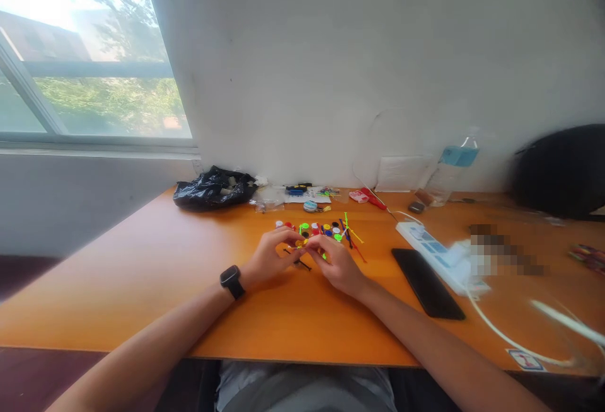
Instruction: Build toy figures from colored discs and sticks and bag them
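Person's got a black smartwatch (230, 276) on the left wrist, squarish face, rounded corners, dark screen, plain black band (237, 290). Forearms (179, 320) are bare. Down at the lap there's pale grey clothing (302, 390), kinda rumpled, too blurry to make out more.

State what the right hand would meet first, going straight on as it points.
The right hand would probably meet the small yellow plastic piece first, then the left hand; depth is unclear.

Desk (142, 273) and power strip (429, 251) suggest an office.
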`<move>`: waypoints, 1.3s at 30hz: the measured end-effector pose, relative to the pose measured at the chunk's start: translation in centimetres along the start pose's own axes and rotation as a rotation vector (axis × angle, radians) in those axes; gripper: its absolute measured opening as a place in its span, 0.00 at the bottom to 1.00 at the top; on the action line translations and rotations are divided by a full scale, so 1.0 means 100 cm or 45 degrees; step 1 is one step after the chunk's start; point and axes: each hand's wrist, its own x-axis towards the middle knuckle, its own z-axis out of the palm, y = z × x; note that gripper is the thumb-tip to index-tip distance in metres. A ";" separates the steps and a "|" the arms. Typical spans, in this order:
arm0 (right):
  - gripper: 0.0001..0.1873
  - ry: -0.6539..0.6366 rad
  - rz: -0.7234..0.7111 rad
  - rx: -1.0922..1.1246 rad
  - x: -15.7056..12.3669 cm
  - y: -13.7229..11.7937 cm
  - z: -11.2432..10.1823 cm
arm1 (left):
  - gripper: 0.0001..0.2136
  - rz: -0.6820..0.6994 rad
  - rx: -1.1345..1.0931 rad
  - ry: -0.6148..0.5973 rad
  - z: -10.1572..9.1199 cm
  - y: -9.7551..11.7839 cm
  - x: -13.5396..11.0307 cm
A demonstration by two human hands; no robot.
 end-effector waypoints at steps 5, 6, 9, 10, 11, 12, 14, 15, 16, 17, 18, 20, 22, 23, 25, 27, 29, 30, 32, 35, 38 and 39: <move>0.04 0.005 0.004 -0.025 0.001 -0.002 -0.001 | 0.06 0.095 0.086 -0.010 -0.001 -0.002 0.000; 0.04 0.004 0.001 -0.031 0.002 -0.002 -0.002 | 0.06 0.103 0.089 -0.010 -0.001 -0.002 0.000; 0.05 -0.004 -0.012 -0.054 0.003 -0.003 -0.003 | 0.05 0.121 0.089 -0.010 -0.001 -0.002 0.000; 0.05 -0.002 -0.015 -0.065 0.003 -0.003 -0.003 | 0.06 0.125 0.088 -0.011 -0.001 -0.002 0.000; 0.05 0.006 -0.015 -0.078 0.003 -0.003 -0.003 | 0.06 0.127 0.088 -0.010 -0.001 -0.001 0.000; 0.05 0.017 -0.012 -0.090 0.004 -0.004 -0.004 | 0.06 0.128 0.088 -0.009 -0.001 -0.001 0.000; 0.06 0.039 0.000 -0.116 0.004 -0.004 -0.004 | 0.06 0.130 0.089 -0.008 -0.001 -0.001 0.000; 0.06 0.044 0.006 -0.128 0.004 -0.004 -0.004 | 0.06 0.128 0.089 -0.012 -0.001 0.000 0.000; 0.07 0.045 0.010 -0.138 0.004 -0.004 -0.004 | 0.06 0.125 0.091 -0.019 -0.001 0.000 0.000; 0.07 0.040 0.013 -0.147 0.004 -0.004 -0.004 | 0.05 0.121 0.093 -0.028 -0.002 0.000 0.001; 0.08 0.035 0.013 -0.156 0.004 -0.004 -0.004 | 0.06 0.116 0.097 -0.037 -0.002 0.000 0.001; 0.09 0.028 0.004 -0.171 0.004 -0.004 -0.004 | 0.06 0.106 0.109 -0.051 -0.003 -0.001 0.001; 0.10 0.026 -0.005 -0.182 0.004 -0.004 -0.004 | 0.07 0.097 0.117 -0.059 -0.003 -0.002 0.000; 0.10 0.022 -0.006 -0.184 0.003 -0.004 -0.004 | 0.07 0.094 0.120 -0.063 -0.003 -0.002 0.000; 0.10 0.008 -0.004 -0.180 0.003 -0.004 -0.004 | 0.06 0.093 0.121 -0.075 -0.003 -0.003 0.000; 0.10 -0.012 0.003 -0.174 0.003 -0.004 -0.004 | 0.06 0.104 0.128 -0.083 -0.003 -0.004 -0.001; 0.09 -0.021 0.006 -0.170 0.003 -0.004 -0.004 | 0.05 0.115 0.147 -0.086 -0.003 -0.004 -0.001; 0.09 -0.020 0.005 -0.171 0.003 -0.004 -0.004 | 0.05 0.120 0.160 -0.085 -0.004 -0.004 -0.001; 0.09 -0.017 0.002 -0.172 0.003 -0.004 -0.005 | 0.05 0.121 0.186 -0.082 -0.005 -0.003 -0.001; 0.09 -0.018 -0.007 -0.171 0.003 -0.005 -0.005 | 0.04 0.127 0.199 -0.080 -0.006 0.001 0.000; 0.09 -0.031 -0.014 -0.164 0.003 -0.006 -0.006 | 0.04 0.152 0.176 -0.099 -0.006 0.004 0.001; 0.09 -0.035 -0.015 -0.161 0.003 -0.006 -0.006 | 0.05 0.161 0.168 -0.107 -0.006 0.004 0.001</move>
